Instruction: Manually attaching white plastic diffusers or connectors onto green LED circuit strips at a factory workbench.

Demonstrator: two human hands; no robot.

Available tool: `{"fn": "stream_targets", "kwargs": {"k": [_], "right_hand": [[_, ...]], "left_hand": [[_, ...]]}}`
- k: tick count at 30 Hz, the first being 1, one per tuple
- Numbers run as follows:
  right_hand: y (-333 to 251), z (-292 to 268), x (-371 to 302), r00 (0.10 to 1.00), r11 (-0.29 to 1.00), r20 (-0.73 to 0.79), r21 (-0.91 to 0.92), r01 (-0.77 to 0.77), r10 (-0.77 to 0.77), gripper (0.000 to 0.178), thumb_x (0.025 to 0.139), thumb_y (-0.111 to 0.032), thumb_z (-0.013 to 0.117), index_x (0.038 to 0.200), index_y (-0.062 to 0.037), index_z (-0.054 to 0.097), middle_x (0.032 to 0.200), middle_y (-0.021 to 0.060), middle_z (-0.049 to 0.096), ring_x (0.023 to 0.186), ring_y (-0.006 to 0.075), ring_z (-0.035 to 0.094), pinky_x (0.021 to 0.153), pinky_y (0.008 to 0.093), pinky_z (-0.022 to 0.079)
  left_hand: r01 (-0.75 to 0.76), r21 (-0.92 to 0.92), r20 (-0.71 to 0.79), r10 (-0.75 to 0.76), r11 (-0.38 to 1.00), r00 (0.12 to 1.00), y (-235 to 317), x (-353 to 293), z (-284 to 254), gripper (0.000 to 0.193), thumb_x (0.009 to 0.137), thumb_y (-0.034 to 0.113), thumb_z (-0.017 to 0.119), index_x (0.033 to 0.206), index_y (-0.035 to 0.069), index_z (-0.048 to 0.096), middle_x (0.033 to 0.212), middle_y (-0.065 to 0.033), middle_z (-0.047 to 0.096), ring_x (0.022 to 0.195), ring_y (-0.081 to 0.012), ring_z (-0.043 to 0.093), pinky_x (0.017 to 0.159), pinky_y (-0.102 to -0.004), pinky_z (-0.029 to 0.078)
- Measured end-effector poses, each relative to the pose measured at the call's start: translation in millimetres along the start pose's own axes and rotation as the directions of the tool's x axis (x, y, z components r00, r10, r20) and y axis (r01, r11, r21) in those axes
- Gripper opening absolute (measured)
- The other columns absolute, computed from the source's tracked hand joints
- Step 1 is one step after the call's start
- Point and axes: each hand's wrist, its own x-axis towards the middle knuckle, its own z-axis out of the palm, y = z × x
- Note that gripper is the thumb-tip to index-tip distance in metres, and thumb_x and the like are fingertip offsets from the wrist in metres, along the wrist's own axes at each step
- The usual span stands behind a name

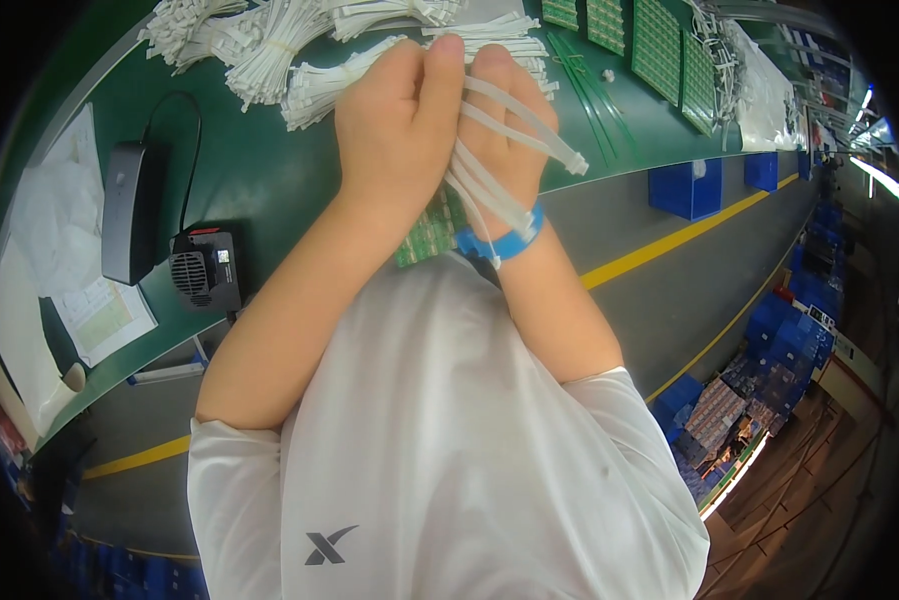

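My left hand [394, 125] and my right hand [514, 125] are raised close together, fingers curled in. Several thin white cables [491, 188] with small plugs on their ends come out from between them, beside my closed left hand, and trail across my right hand and wrist. What my right fingers grip is hidden. A blue wristband [509, 240] circles my right wrist. Below the hands, between my forearms, part of a green circuit board panel [429, 235] shows; its upper part is covered, and I cannot tell whether a hand holds it.
Bundles of white cables [269, 55] lie along the green table [259, 150]. Green board panels [659, 50] and thin green strips [584, 95] are at the far right. A black box [126, 212], a vented black device [206, 270] and papers [104, 315] are left. Blue bins [685, 190] stand beyond.
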Motion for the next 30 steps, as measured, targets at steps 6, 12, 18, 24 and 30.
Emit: {"fn": "stream_targets", "kwargs": {"k": [6,12,18,24,30], "right_hand": [[9,4,-6,0.996,0.989,-0.009,-0.126,0.082,-0.084,0.043,0.105,-0.028,0.052,0.071,-0.0014,0.052,0.054,0.0079,0.046,0.051,0.0157,0.039,0.048,0.0349,0.038],[-10,-9,-7,0.977,0.983,0.105,-0.028,-0.181,0.183,0.039,0.104,-0.028,0.050,0.078,0.0001,0.053,0.065,0.0056,0.051,0.062,0.0143,0.043,0.055,0.0340,0.040],[-2,-3,-1,0.991,0.991,0.094,-0.106,-0.082,0.092,0.047,0.106,-0.032,0.049,0.071,-0.0006,0.052,0.055,0.0131,0.048,0.050,0.0250,0.042,0.048,0.0388,0.037],[11,5,0,0.999,0.988,0.038,-0.156,-0.010,0.016,0.047,0.105,-0.033,0.049,0.070,-0.0004,0.052,0.055,0.0171,0.050,0.049,0.0324,0.045,0.050,0.0422,0.039],[-1,-2,4,0.957,0.967,0.152,0.018,-0.253,0.248,0.052,0.106,-0.035,0.047,0.070,0.0007,0.053,0.053,0.0113,0.048,0.050,0.0212,0.040,0.050,0.0371,0.037]], "left_hand": [[-0.056,0.090,-0.052,0.061,0.994,0.997,-6,-4,-3,0.045,0.098,0.036,0.062,0.071,0.001,0.053,0.060,-0.0133,0.056,0.049,-0.0260,0.046,0.051,-0.0379,0.042],[0.117,-0.163,0.080,-0.105,0.980,0.991,2,-3,-6,0.051,0.103,0.043,0.054,0.075,-0.001,0.057,0.061,-0.0087,0.052,0.059,-0.0151,0.044,0.056,-0.0334,0.041],[0.185,-0.126,0.082,-0.175,0.975,0.981,-5,0,-8,0.053,0.104,0.043,0.050,0.076,-0.001,0.056,0.061,-0.0087,0.051,0.062,-0.0141,0.043,0.059,-0.0326,0.041],[0.060,-0.009,0.007,-0.060,0.998,0.998,-7,3,-5,0.052,0.104,0.041,0.050,0.076,-0.002,0.057,0.060,-0.0095,0.051,0.061,-0.0148,0.044,0.059,-0.0340,0.041],[0.285,-0.184,0.160,-0.257,0.941,0.953,-12,7,-9,0.051,0.105,0.039,0.050,0.075,-0.002,0.058,0.061,-0.0100,0.053,0.061,-0.0156,0.046,0.060,-0.0342,0.042]]}}
